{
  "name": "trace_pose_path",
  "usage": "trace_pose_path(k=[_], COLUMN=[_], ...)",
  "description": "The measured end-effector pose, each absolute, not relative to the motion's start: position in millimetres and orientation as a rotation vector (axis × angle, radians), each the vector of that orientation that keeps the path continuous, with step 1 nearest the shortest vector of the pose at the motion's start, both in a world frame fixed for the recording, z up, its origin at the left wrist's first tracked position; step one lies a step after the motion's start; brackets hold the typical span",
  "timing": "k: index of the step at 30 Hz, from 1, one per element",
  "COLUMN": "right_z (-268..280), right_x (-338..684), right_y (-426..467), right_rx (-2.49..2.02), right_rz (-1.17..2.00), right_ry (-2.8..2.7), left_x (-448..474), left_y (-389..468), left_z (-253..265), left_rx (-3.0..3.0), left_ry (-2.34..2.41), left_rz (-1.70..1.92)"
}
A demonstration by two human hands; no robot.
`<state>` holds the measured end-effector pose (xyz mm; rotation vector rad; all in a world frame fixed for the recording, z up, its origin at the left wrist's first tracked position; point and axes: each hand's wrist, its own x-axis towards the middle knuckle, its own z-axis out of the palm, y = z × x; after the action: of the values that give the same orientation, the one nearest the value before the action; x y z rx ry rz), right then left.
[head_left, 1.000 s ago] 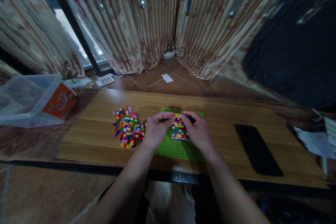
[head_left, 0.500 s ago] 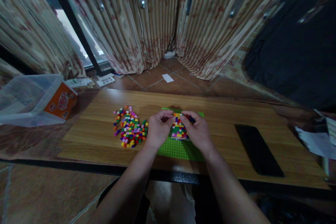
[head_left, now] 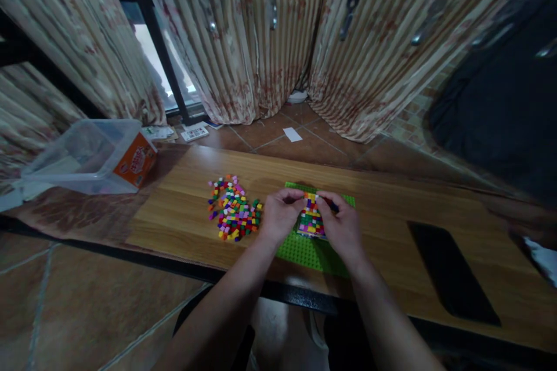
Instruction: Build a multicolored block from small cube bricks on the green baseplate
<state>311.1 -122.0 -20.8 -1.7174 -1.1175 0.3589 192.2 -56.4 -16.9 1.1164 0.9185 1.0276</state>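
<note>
At the far left a clear plastic box (head_left: 65, 177) stands on a brown patterned surface (head_left: 78, 211), with an orange label (head_left: 136, 159) on its right-hand end. Just beyond that end lie some papers (head_left: 159, 133) and a white booklet (head_left: 194, 133).

Next comes the wooden table (head_left: 174, 208), and on its left part a loose pile of small cubes (head_left: 237, 214) in red, yellow, green, purple, pink, orange and white, a few scattered along its far edge.

The left hand (head_left: 281, 214) is just right of the pile, over the green studded board (head_left: 300, 258). Its thumb and forefinger are bent and nearly together at the far left corner of a block of cubes (head_left: 311, 223); I cannot tell whether they pinch a cube. That block, set in neat coloured rows, sits on the board between the 2 hands.

The right hand (head_left: 343, 226) mirrors this at the far right corner, fingers curled, thumb and forefinger close together; whether they grip anything is hidden.

Farther right, well apart from the board, lies 1 flat black slab (head_left: 452, 272) with rounded corners. White paper (head_left: 543, 258) shows at the right edge.
</note>
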Motion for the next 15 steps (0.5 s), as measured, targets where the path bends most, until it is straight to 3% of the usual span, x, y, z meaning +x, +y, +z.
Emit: trace_pose_path(k=[11, 15], right_z=[-18.0, -18.9], right_x=[318.4, 323.6], right_y=[-121.1, -120.5], right_rx=[-1.818, -1.864], right_rz=[0.308, 0.267], right_ry=[-1.185, -1.205], left_x=[145.0, 106.0], left_y=[-40.0, -14.3], left_z=[-6.8, -4.9], left_rx=[1.591, 1.53], left_ry=[0.937, 1.118], left_rz=[0.959, 1.137])
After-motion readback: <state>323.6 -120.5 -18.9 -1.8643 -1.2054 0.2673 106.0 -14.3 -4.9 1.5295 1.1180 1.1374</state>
